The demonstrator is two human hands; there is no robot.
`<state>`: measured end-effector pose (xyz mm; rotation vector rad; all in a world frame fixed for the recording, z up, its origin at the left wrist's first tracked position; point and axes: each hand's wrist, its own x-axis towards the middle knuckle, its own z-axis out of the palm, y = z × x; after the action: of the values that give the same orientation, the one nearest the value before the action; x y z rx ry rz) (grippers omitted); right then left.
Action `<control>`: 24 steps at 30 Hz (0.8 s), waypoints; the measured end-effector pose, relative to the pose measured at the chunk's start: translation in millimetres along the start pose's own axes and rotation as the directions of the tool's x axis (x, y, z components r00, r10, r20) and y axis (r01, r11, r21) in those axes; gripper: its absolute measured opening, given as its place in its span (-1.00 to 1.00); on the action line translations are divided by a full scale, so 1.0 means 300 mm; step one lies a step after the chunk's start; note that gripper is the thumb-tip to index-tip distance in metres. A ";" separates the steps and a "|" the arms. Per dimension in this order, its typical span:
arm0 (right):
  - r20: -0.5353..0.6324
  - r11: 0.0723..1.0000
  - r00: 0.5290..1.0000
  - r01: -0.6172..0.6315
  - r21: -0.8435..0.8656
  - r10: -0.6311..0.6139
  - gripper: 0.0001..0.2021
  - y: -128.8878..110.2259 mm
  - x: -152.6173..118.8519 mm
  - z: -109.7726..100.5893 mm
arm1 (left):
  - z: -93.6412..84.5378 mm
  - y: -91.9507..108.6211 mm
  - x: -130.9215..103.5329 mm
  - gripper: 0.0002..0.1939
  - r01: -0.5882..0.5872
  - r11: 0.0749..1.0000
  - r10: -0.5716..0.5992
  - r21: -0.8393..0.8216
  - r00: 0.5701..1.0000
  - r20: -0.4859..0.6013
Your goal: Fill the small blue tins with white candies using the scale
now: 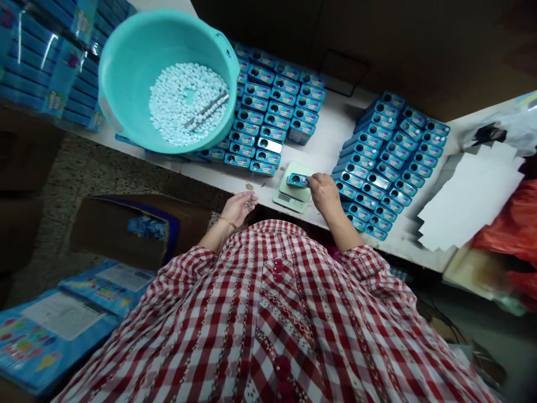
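Observation:
A small blue tin [297,179] with a dark round opening lies on a pale green scale [289,202]. My right hand [325,195] pinches the tin's right end between thumb and fingers. My left hand [240,207] is at the table's front edge, palm partly up, fingers apart and nothing in it. Behind and left, a turquoise tub [130,73] holds many small white pieces [172,106] and a metal scoop [206,111] with a row of the pieces on it.
Rows of blue tins [255,131] stand behind the scale, and more tins [377,162] stand to its right. White card sheets [472,196] and a red bag [512,224] are far right. Wrapped blue packs [54,67] are stacked at upper left; an open carton [113,232] sits below.

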<state>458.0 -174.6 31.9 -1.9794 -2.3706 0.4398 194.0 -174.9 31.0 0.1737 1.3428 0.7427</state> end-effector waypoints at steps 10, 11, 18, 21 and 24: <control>-0.062 0.989 0.998 0.023 0.145 -0.014 -0.69 -0.039 0.008 -0.032 | 0.009 -0.022 -0.008 -0.92 0.025 0.999 -0.025 -0.025 1.000 0.013; -0.110 0.983 0.994 0.006 0.185 0.015 -0.69 -0.024 -0.005 -0.036 | 0.011 -0.022 -0.006 -0.92 0.029 0.999 -0.029 -0.036 1.000 0.013; -0.301 0.921 0.927 -0.101 0.376 0.224 -0.76 0.081 -0.095 -0.029 | 0.030 -0.018 0.001 -0.84 0.010 1.000 -0.009 -0.010 0.998 0.060; -0.332 0.910 0.906 -0.119 0.398 0.264 -0.76 0.094 -0.115 -0.019 | 0.049 -0.015 0.000 -0.82 -0.097 0.986 0.088 0.132 0.993 0.078; -0.333 0.911 0.903 -0.129 0.392 0.270 -0.76 0.095 -0.128 -0.014 | 0.068 -0.006 0.001 -0.84 -0.231 0.932 0.213 0.280 0.972 0.096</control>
<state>493.7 -206.6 35.6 -1.9302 -1.7182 0.4141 213.5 -169.9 35.0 0.5876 1.3796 0.7188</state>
